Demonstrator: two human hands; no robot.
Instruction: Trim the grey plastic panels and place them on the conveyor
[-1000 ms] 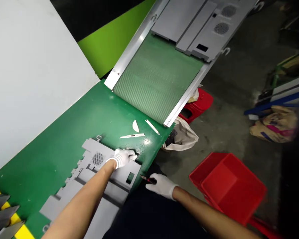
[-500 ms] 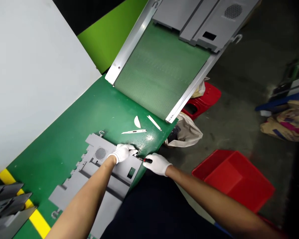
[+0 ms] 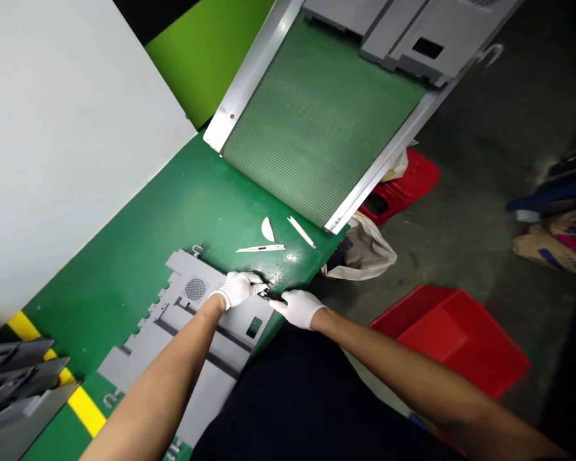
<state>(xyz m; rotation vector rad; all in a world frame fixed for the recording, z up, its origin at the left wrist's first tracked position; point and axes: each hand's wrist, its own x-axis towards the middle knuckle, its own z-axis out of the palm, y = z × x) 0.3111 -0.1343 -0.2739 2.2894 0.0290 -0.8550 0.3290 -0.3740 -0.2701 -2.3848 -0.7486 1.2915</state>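
A grey plastic panel (image 3: 206,339) with a round grille and notched edges lies on the green worktable (image 3: 173,211). My left hand (image 3: 242,289), in a white glove, lies over its upper right edge. The fingers are pinched at that edge, by a small light-coloured part too small to make out. Just to the right, my gloved right hand (image 3: 300,308) is closed on a small hand tool (image 3: 274,298) with a red and black handle. The tool's tip reaches toward my left fingertips; most of its handle is hidden in the glove.
A white penknife-like strip (image 3: 260,248), a half-round white piece (image 3: 267,229) and a narrow white strip (image 3: 301,232) lie beyond my hands. A conveyor belt (image 3: 312,134) carries another grey panel (image 3: 388,32). Red bin (image 3: 451,339) and open sack (image 3: 365,250) stand right.
My right hand has turned and moved slightly up and left, covering more of the tool's handle. My left hand stays at the panel's edge. The view has shifted slightly.
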